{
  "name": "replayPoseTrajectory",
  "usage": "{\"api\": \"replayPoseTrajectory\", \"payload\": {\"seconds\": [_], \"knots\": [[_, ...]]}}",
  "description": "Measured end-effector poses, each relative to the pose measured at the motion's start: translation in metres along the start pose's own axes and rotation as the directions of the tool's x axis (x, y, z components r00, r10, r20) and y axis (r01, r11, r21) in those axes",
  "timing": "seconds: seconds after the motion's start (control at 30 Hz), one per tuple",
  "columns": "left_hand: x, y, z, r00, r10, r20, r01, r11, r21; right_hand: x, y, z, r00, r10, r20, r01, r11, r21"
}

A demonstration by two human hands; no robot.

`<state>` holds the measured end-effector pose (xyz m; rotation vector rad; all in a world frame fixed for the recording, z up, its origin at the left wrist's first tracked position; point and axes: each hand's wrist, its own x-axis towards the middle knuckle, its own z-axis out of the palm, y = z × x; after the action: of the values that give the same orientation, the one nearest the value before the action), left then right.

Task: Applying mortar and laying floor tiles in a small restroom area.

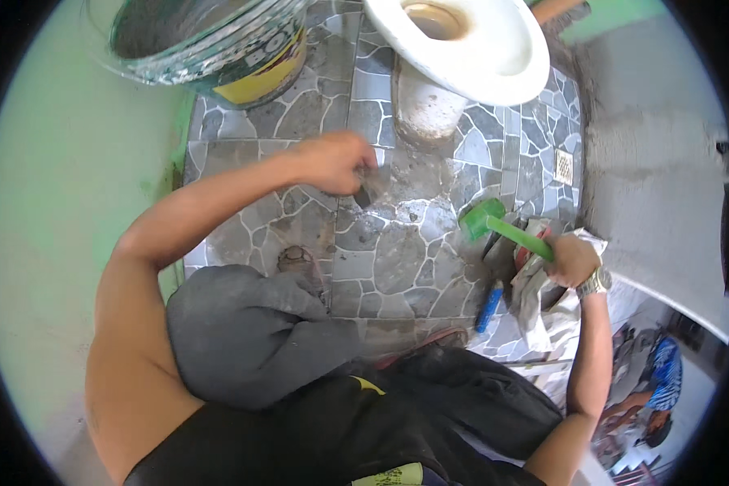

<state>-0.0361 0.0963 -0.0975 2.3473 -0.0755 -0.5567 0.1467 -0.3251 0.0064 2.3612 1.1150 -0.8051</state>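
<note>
My left hand (338,164) reaches out over the stone-patterned tile floor (397,259), its fingers closed round a small dark flat piece (364,193); motion blurs it, so its kind is unclear. Under and beyond that hand, the tiles are smeared with wet grey residue. At the right, my right hand (573,259) grips the handle of a green plastic dipper (483,219), whose cup end hangs just above or on the tiles; I cannot tell which. A crumpled whitish sack (536,312) lies below my right hand. Beside it is a blue-handled tool (490,306).
A white toilet bowl (506,77) stands at the far side on its stained base. A cement-smeared bucket (259,81) is at the far left by the green wall (57,202). A floor drain (564,166) lies near the grey right wall (656,154). Another person (660,385) is low at the right.
</note>
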Motion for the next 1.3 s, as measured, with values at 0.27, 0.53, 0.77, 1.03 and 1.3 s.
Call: {"api": "replayPoseTrajectory", "payload": {"seconds": [0.27, 0.53, 0.77, 1.03, 1.3], "knots": [[-0.137, 0.009, -0.248, 0.448, 0.011, -0.894, 0.389, 0.898, 0.206, -0.008, 0.005, 0.013, 0.999, 0.04, -0.011, -0.039, 0.999, 0.031], [-0.136, -0.03, -0.286, 0.579, -0.084, -0.811, 0.492, 0.829, 0.265, -0.011, 0.003, 0.023, 0.999, 0.036, -0.031, -0.035, 0.999, 0.028], [-0.113, 0.062, -0.178, 0.852, 0.154, -0.501, -0.178, 0.984, -0.001, -0.012, 0.012, 0.02, 0.999, -0.008, -0.051, 0.013, 0.996, 0.083], [0.028, -0.043, -0.02, 0.918, -0.317, 0.239, 0.084, 0.742, 0.665, 0.008, -0.008, 0.085, 0.977, 0.114, -0.181, -0.143, 0.977, -0.156], [0.092, -0.125, -0.016, 0.934, -0.124, -0.335, 0.251, 0.896, 0.366, -0.018, -0.065, 0.056, 0.99, 0.039, -0.135, 0.05, 0.8, 0.598]]}}
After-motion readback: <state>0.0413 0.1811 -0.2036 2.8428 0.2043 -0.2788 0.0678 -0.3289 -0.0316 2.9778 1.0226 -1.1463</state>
